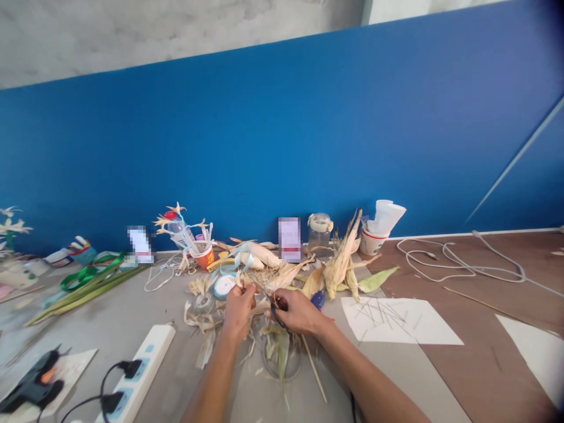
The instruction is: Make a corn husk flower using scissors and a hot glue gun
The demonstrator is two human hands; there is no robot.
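Note:
My right hand [294, 308] is closed around the black handles of a pair of scissors [277, 317], whose blades point up and left toward my other hand. With its fingers pinched, my left hand [239, 308] grips a small pale piece of corn husk [238, 278]; its exact shape is partly hidden by the fingers. Just behind the left hand lies a roll of light blue ribbon [224, 286]. A clear tape roll [204, 302] sits to its left. Dried corn husks [341, 270] are heaped behind and right of the hands, and husk scraps [277, 346] lie below them.
A power strip [143, 370] and a black glue gun [37, 382] lie at the front left. Thin wires rest on white paper [396, 322] at right. Along the blue partition [282, 147] stand a red paper cup [204, 257], a lidded jar [319, 232] and a phone [289, 239].

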